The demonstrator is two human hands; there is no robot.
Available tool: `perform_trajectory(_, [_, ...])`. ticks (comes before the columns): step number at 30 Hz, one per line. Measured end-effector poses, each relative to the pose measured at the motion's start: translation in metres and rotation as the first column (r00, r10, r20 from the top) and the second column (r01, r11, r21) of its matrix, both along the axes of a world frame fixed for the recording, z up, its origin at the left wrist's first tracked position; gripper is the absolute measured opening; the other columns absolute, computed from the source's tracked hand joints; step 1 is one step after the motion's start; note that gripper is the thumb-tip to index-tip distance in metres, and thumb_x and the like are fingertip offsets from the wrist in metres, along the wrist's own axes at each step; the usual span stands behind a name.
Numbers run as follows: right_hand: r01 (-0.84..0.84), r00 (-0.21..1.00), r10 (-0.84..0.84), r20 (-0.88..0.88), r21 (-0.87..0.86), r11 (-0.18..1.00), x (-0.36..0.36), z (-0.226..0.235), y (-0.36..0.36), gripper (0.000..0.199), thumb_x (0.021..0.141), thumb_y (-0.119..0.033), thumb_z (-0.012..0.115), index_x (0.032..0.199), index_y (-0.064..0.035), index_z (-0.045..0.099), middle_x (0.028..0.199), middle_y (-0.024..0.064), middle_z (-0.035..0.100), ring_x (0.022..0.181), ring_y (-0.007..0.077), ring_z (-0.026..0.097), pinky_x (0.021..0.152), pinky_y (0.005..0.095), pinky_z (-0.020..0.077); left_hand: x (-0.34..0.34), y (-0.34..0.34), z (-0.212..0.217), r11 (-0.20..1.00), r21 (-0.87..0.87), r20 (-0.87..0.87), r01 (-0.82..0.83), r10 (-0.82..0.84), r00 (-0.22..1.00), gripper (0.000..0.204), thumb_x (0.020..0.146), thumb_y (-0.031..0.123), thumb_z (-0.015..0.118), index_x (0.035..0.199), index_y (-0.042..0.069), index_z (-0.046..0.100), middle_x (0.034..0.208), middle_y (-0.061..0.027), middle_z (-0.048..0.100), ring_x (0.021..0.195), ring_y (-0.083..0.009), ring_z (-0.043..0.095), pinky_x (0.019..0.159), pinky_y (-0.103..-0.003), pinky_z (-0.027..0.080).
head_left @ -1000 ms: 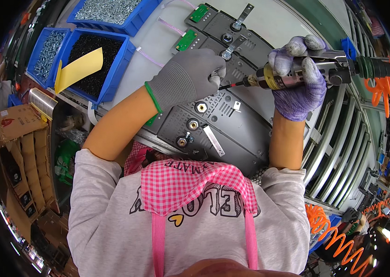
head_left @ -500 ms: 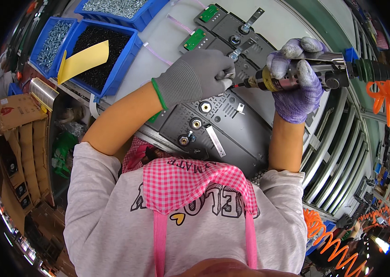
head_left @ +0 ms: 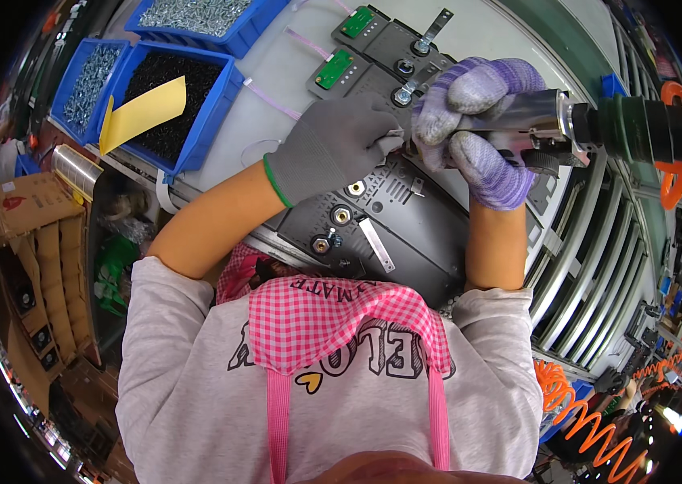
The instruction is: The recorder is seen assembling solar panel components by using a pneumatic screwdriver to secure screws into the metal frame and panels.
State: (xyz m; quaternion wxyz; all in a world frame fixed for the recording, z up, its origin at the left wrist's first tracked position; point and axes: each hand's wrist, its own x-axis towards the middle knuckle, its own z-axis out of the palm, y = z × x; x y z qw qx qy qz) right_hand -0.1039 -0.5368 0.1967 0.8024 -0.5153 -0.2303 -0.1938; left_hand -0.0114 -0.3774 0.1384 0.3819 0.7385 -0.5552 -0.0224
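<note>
Off to the left the blue bin of black screws (head_left: 184,105) sits on the counter (head_left: 276,129) as before, while the grey-gloved left hand (head_left: 333,145) has slid up the black metal chassis (head_left: 389,234) since a second ago, its fingers now pinched together at the driver's tip. The purple-gloved right hand (head_left: 474,133), fingers wrapped tight round the pneumatic screwdriver (head_left: 567,125), has closed in beside it. To my eye, a screw is being seated near the chassis's far edge.

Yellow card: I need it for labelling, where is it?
In the head view, upper left: the yellow card leans in the blue bin of black screws, left of the left hand.
</note>
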Motion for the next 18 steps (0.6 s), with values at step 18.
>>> perform_trajectory(18, [0.018, 0.998, -0.007, 0.058, -0.208, 0.978, 0.000, 0.004, 0.002, 0.038, 0.077, -0.018, 0.084, 0.100, -0.0007, 0.059, 0.080, 0.0147, 0.064, 0.065, 0.0205, 0.063, 0.047, 0.0266, 0.0524, 0.016, 0.001, -0.035, 0.950, -0.096, -0.259, 0.298, -0.313, 0.914, 0.024, 0.093, 0.028, 0.059, 0.104, 0.007, 0.064, 0.098, -0.0120, 0.064, 0.093, -0.0331, 0.064, 0.079, -0.042, 0.051])
